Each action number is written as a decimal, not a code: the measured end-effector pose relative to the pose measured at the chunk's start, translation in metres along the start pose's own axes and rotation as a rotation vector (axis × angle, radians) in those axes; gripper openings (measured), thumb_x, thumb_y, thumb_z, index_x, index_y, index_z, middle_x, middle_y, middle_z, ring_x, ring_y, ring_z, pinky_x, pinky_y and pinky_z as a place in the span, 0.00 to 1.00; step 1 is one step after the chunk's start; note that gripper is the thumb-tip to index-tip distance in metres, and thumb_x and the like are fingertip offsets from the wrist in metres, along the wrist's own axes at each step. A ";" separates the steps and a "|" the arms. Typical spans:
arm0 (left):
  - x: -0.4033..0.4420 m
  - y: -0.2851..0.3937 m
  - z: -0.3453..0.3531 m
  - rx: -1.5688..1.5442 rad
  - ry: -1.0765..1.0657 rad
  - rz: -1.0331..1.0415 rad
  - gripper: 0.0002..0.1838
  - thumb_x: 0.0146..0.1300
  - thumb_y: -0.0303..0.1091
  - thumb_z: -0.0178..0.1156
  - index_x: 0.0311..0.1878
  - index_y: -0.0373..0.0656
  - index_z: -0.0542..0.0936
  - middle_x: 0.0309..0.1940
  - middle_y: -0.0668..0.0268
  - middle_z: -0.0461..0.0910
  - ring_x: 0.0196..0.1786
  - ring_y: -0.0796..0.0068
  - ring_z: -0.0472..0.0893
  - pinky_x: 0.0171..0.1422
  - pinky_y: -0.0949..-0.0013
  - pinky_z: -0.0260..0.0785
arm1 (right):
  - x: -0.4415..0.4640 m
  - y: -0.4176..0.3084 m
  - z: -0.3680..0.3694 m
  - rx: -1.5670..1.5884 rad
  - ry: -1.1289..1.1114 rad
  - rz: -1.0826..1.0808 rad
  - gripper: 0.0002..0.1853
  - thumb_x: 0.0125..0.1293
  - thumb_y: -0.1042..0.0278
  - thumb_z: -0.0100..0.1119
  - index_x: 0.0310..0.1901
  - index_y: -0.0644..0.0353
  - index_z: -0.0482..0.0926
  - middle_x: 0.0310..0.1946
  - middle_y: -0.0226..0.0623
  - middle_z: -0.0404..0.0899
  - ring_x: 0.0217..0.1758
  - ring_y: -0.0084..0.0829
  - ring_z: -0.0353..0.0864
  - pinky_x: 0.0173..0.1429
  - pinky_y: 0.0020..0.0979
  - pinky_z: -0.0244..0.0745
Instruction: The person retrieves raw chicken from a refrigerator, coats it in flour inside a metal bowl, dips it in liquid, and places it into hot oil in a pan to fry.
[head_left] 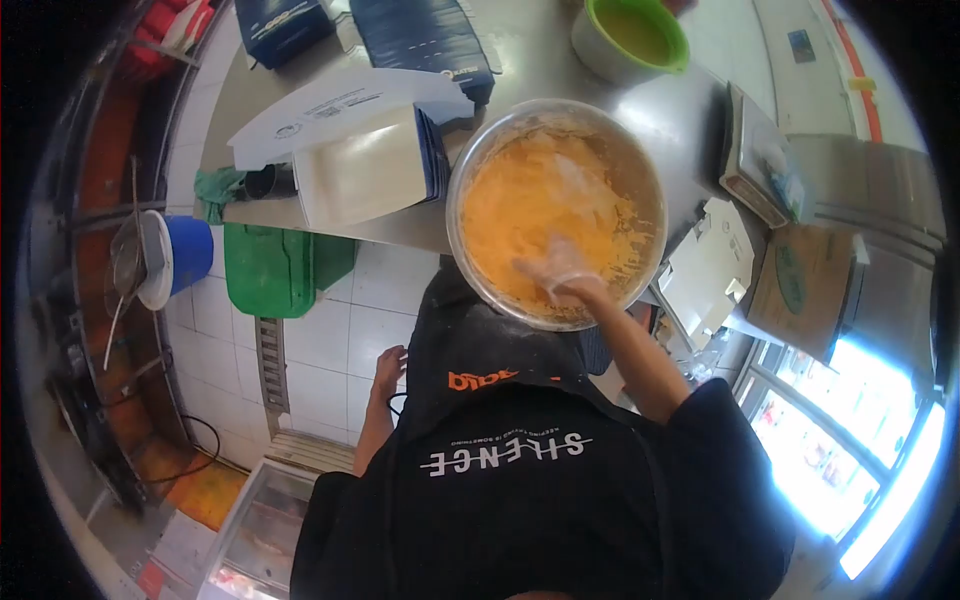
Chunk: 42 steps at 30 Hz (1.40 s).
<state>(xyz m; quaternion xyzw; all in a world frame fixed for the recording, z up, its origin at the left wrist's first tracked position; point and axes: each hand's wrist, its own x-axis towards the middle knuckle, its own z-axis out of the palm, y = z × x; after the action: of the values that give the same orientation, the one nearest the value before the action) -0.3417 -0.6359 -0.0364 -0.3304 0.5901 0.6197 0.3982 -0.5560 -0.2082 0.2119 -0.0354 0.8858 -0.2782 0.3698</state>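
Note:
A large metal bowl (456,215) sits at the table's front edge, directly before me. Orange, floury-looking mix (510,190) fills much of it, with paler smears toward the far side. My right hand (560,272), in a clear plastic glove, reaches into the bowl and touches the mix. Its fingers look spread, and I see nothing gripped in them. Down at my side hangs my left hand (390,366), bare and away from the table. Its fingers are loosely extended, holding nothing that I can see.
Left of the bowl stands an opened cardboard box (360,170), with dark blue boxes (420,45) behind. A green-rimmed tub (625,60) of liquid stands farther back. Flattened card (705,265) and a brown carton (805,285) are right. Below left is a green bin (270,270).

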 end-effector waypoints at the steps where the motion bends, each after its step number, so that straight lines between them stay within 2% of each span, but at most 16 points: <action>1: -0.013 0.021 0.006 -0.125 -0.089 -0.114 0.23 0.70 0.37 0.57 0.66 0.42 0.72 0.59 0.59 0.77 0.55 0.65 0.80 0.53 0.66 0.74 | -0.002 -0.010 0.002 -0.065 -0.023 0.028 0.31 0.67 0.54 0.57 0.63 0.70 0.69 0.65 0.60 0.68 0.67 0.51 0.70 0.71 0.44 0.63; 4: -0.046 0.088 0.062 -0.002 -0.307 -0.027 0.26 0.75 0.40 0.50 0.72 0.40 0.65 0.67 0.61 0.71 0.64 0.63 0.74 0.67 0.63 0.70 | 0.031 -0.003 0.060 -0.077 0.226 0.459 0.32 0.67 0.51 0.57 0.63 0.69 0.70 0.61 0.60 0.72 0.63 0.52 0.73 0.67 0.44 0.66; 9: -0.078 0.126 0.088 0.335 -0.430 0.393 0.27 0.78 0.43 0.44 0.72 0.35 0.64 0.66 0.61 0.72 0.64 0.67 0.75 0.70 0.66 0.68 | 0.038 0.043 0.045 0.282 0.064 0.285 0.41 0.59 0.42 0.66 0.60 0.74 0.70 0.50 0.57 0.80 0.49 0.50 0.81 0.56 0.40 0.73; 11: -0.060 0.116 0.074 -0.214 -0.381 -0.202 0.26 0.77 0.43 0.45 0.71 0.35 0.66 0.64 0.60 0.75 0.63 0.69 0.76 0.70 0.66 0.68 | 0.011 0.028 0.008 0.432 0.039 0.338 0.41 0.59 0.42 0.67 0.62 0.72 0.70 0.51 0.54 0.80 0.49 0.48 0.81 0.56 0.39 0.73; 13: -0.081 0.135 0.073 -0.143 -0.367 -0.157 0.26 0.77 0.43 0.46 0.70 0.36 0.67 0.63 0.60 0.75 0.64 0.69 0.76 0.70 0.64 0.69 | 0.000 0.030 -0.002 0.602 0.014 0.395 0.42 0.59 0.42 0.68 0.63 0.71 0.69 0.51 0.51 0.80 0.49 0.45 0.80 0.56 0.39 0.73; 16: -0.104 0.145 0.075 0.363 -0.474 0.254 0.26 0.77 0.43 0.47 0.70 0.36 0.67 0.64 0.60 0.75 0.62 0.69 0.78 0.66 0.64 0.72 | -0.002 0.067 0.014 0.827 0.023 0.068 0.41 0.61 0.40 0.65 0.64 0.67 0.69 0.51 0.48 0.79 0.52 0.40 0.78 0.55 0.40 0.73; 19: -0.112 0.157 0.090 0.207 -0.349 -0.017 0.25 0.75 0.42 0.50 0.67 0.34 0.71 0.60 0.59 0.78 0.56 0.68 0.81 0.59 0.66 0.76 | 0.012 0.122 0.053 0.636 0.164 0.248 0.38 0.64 0.42 0.61 0.66 0.64 0.68 0.53 0.52 0.79 0.53 0.46 0.79 0.53 0.44 0.75; 22: -0.097 0.153 0.069 0.173 -0.391 -0.129 0.23 0.71 0.40 0.54 0.61 0.33 0.76 0.52 0.58 0.82 0.50 0.69 0.83 0.53 0.67 0.77 | -0.009 0.088 0.019 -0.164 0.096 0.129 0.29 0.68 0.47 0.54 0.59 0.66 0.73 0.53 0.56 0.78 0.55 0.51 0.78 0.58 0.45 0.73; 25: -0.092 0.164 0.061 0.528 -0.286 -0.190 0.22 0.66 0.37 0.54 0.56 0.29 0.79 0.45 0.55 0.85 0.47 0.66 0.84 0.51 0.65 0.76 | -0.007 0.049 -0.016 -0.160 0.121 0.224 0.24 0.69 0.52 0.49 0.52 0.67 0.78 0.53 0.59 0.78 0.58 0.54 0.77 0.61 0.46 0.72; 27: -0.078 0.149 0.058 0.602 -0.050 0.135 0.15 0.66 0.30 0.54 0.48 0.30 0.82 0.31 0.59 0.83 0.31 0.72 0.81 0.37 0.68 0.73 | 0.015 0.032 -0.027 0.148 0.228 0.514 0.20 0.66 0.56 0.52 0.46 0.66 0.82 0.53 0.58 0.79 0.59 0.53 0.76 0.63 0.47 0.70; 29: -0.073 0.173 0.067 0.743 -0.025 0.122 0.16 0.67 0.33 0.54 0.49 0.29 0.81 0.35 0.57 0.84 0.35 0.70 0.82 0.42 0.67 0.74 | 0.068 0.046 0.031 -0.174 0.525 0.330 0.18 0.63 0.58 0.55 0.44 0.65 0.83 0.50 0.58 0.80 0.57 0.54 0.78 0.60 0.48 0.73; 31: -0.085 0.205 0.091 0.911 0.224 0.476 0.17 0.70 0.35 0.53 0.51 0.29 0.80 0.40 0.58 0.85 0.40 0.70 0.82 0.48 0.68 0.74 | 0.090 0.059 0.078 -0.203 0.522 0.191 0.18 0.62 0.59 0.56 0.44 0.66 0.82 0.49 0.59 0.80 0.56 0.54 0.78 0.59 0.48 0.74; 36: -0.102 0.260 0.143 0.439 0.070 0.619 0.19 0.75 0.37 0.50 0.57 0.32 0.78 0.43 0.58 0.85 0.42 0.74 0.82 0.54 0.69 0.72 | 0.077 -0.007 0.030 -0.491 0.067 -0.129 0.22 0.61 0.65 0.59 0.55 0.68 0.77 0.50 0.60 0.79 0.59 0.56 0.77 0.62 0.44 0.73; 39: -0.126 0.280 0.182 0.464 -0.003 0.643 0.19 0.75 0.36 0.49 0.60 0.32 0.76 0.43 0.57 0.85 0.40 0.79 0.79 0.50 0.71 0.72 | 0.086 -0.024 0.067 -0.232 0.117 0.094 0.25 0.60 0.61 0.59 0.58 0.61 0.76 0.56 0.61 0.75 0.56 0.57 0.76 0.60 0.44 0.71; 41: -0.124 0.295 0.193 0.582 -0.033 0.626 0.19 0.74 0.35 0.50 0.61 0.31 0.75 0.43 0.56 0.85 0.39 0.81 0.78 0.48 0.71 0.71 | 0.094 -0.024 0.087 -0.029 0.560 0.158 0.27 0.59 0.62 0.62 0.61 0.57 0.74 0.55 0.61 0.76 0.57 0.57 0.76 0.61 0.44 0.71; 42: -0.123 0.290 0.195 0.606 -0.010 0.655 0.18 0.72 0.35 0.52 0.57 0.31 0.76 0.40 0.52 0.86 0.42 0.68 0.82 0.49 0.66 0.74 | 0.094 -0.020 0.081 -0.027 0.577 0.167 0.27 0.59 0.62 0.62 0.61 0.57 0.74 0.55 0.61 0.76 0.57 0.57 0.76 0.61 0.44 0.71</action>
<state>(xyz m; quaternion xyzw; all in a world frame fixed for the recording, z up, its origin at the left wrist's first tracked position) -0.5292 -0.4506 0.2244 0.0084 0.8166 0.5140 0.2626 -0.5725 -0.2880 0.1161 0.1130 0.9578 -0.2335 0.1236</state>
